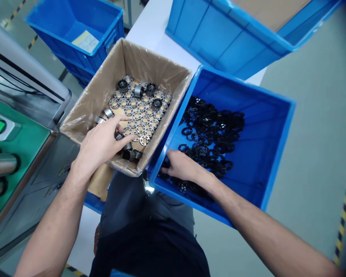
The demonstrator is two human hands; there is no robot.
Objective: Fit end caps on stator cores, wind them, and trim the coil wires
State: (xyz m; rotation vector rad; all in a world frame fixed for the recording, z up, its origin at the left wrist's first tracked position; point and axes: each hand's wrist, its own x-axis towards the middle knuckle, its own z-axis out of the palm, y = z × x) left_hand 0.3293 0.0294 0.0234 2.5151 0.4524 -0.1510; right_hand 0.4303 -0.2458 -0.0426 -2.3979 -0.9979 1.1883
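Observation:
My left hand (100,140) is over the near left part of a plastic-lined cardboard box (152,61), thumb and forefinger spread apart. Below its fingers lie dark and silver cylindrical parts (128,154). Silver slotted metal rings (140,127) stand in rows on the box floor, several with black end rings (151,89) fitted. Inside the blue bin (265,154) on the right, my right hand (178,164) reaches down by the near left wall, fingers curled. Black plastic rings (210,123) are heaped around it. Its fingertips are partly hidden, so what they hold cannot be made out.
A larger blue crate (207,34) stands on the white table (150,27) behind. Another blue crate (72,23) with a paper slip (85,41) is at the back left. To the left, a green-topped machine bench (25,127) carries metal cylinders (4,165).

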